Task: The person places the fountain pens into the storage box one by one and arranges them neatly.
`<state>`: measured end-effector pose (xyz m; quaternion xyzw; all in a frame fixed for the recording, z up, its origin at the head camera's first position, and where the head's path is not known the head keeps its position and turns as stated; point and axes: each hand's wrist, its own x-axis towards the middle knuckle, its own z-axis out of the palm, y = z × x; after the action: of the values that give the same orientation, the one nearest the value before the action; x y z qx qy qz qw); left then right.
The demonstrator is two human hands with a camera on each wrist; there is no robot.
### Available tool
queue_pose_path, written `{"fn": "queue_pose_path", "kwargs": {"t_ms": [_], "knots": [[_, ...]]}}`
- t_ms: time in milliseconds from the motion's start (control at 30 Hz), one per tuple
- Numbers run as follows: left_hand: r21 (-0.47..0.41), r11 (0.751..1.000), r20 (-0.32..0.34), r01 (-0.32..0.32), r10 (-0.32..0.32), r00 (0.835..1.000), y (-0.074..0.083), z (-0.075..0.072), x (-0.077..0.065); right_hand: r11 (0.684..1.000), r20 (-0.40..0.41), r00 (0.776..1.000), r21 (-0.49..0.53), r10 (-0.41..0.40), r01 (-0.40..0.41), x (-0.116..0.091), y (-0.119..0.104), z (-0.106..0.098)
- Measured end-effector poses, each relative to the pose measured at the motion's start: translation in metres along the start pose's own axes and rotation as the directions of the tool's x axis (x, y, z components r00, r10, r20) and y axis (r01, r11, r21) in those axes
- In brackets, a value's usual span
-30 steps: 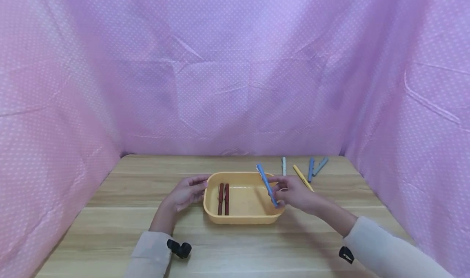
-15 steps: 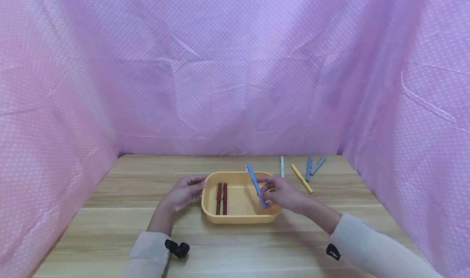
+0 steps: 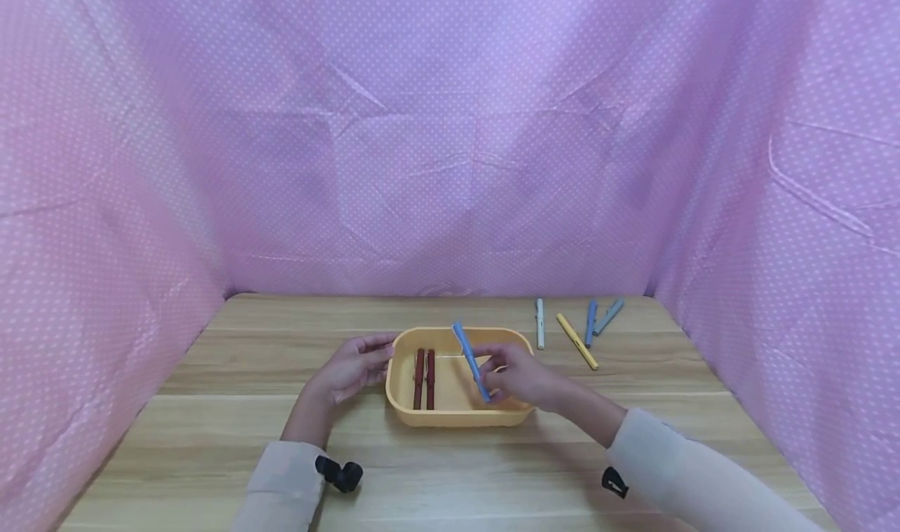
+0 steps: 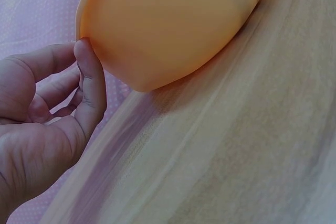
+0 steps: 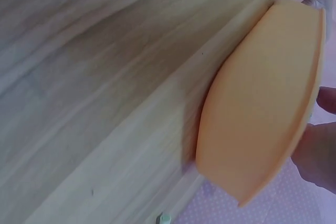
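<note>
The right hand [image 3: 516,377], pinching a blue pen [image 3: 470,359], has moved left and lower over the tray [image 3: 464,419], bringing it nearer the red pens [image 3: 430,382] inside; the left hand [image 3: 360,369] pinches the tray's left rim.

The tray [image 3: 460,419] looks smooth plastic; the tabletop [image 3: 450,469], wood-grained; the backdrop [image 3: 422,165], creased cloth; the pens [image 3: 470,361], smooth plastic.

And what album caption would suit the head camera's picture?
Right hand holds a slim blue pen over a rounded yellow tray containing two dark-red pens; left hand touches the tray.
</note>
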<state>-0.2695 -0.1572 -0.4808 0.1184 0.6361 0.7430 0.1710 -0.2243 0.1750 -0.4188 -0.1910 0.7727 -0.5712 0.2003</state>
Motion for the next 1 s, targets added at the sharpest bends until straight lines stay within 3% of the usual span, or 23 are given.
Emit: {"fn": "queue_pose_path", "kwargs": {"t_ms": [433, 800, 1000], "knots": [[-0.014, 1.0, 0.004, -0.002, 0.002, 1.0, -0.001, 0.001, 0.001, 0.994, -0.034, 0.995, -0.051, 0.098, -0.099, 0.014, 0.012, 0.015], [0.006, 1.0, 0.016, 0.001, -0.001, 1.0, -0.001, -0.002, 0.002, 0.981, 0.02, 0.984, 0.08, 0.176, -0.177, 0.029, 0.018, 0.023], [0.008, 1.0, 0.019, -0.004, 0.004, 1.0, 0.002, -0.001, 0.002, 0.981, 0.018, 0.982, 0.061, 0.186, -0.187, 0.036, 0.021, 0.03]]}}
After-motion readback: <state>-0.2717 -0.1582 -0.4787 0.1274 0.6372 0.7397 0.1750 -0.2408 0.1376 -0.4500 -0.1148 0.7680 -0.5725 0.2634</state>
